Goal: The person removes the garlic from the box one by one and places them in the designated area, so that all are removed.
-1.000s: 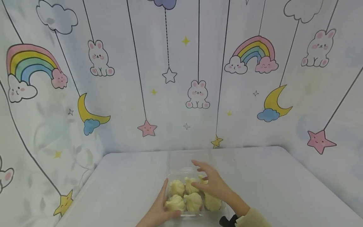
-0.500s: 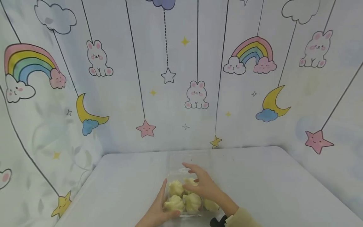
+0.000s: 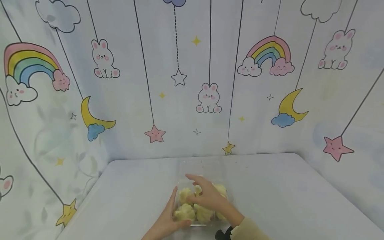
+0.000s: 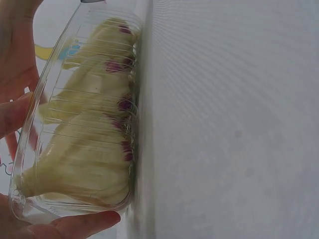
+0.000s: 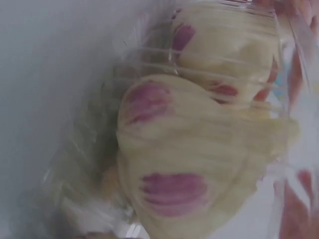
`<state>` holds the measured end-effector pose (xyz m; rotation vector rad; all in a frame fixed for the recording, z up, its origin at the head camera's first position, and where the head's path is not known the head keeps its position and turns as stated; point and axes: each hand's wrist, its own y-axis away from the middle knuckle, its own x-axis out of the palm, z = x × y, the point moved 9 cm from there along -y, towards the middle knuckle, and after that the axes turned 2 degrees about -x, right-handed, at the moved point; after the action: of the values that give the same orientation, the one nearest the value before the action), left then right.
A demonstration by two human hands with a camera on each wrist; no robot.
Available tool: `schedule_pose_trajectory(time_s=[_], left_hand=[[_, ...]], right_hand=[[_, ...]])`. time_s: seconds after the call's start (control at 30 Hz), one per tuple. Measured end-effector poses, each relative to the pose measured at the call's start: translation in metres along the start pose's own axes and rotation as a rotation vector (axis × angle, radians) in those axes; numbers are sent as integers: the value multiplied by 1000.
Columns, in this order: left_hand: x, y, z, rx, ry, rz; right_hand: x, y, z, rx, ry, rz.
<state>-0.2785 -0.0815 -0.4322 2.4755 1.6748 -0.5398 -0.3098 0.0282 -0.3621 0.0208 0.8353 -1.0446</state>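
Observation:
In the head view, a clear plastic box (image 3: 199, 225) holds several pale yellow garlic bulbs (image 3: 185, 212) in rows. Purple patches mark the bulbs' bottoms through the wall in the left wrist view. My left hand (image 3: 168, 216) rests at the box's left near corner, its index finger straight along the side and its thumb along the front edge. Over the bulbs hovers my right hand (image 3: 208, 198), fingers spread, thumb above the back left bulb; it hides part of the back row. The right wrist view shows two bulbs (image 5: 189, 144) close up through the plastic, blurred.
The box's clear lid (image 3: 199, 167) lies folded back behind it on the white table (image 3: 132, 196). A curtain (image 3: 126, 100) with printed rabbits, stars and rainbows stands round the table. A black strap (image 3: 223, 234) sits by my right sleeve (image 3: 249, 230).
My right hand has moved left across the bulbs, from the right side of the box toward the back left bulb, uncovering bulbs at the right. My left hand keeps its place at the corner.

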Motion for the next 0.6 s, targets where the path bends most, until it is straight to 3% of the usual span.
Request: schedule_pose_trajectory(time_s=[0.33,0.6], left_hand=[[1,0,0,-8,-11,14],[2,0,-2,0,-3,21]], right_hand=[[13,-4,-7,26,95,32],[21,-7,-12,55,93,56]])
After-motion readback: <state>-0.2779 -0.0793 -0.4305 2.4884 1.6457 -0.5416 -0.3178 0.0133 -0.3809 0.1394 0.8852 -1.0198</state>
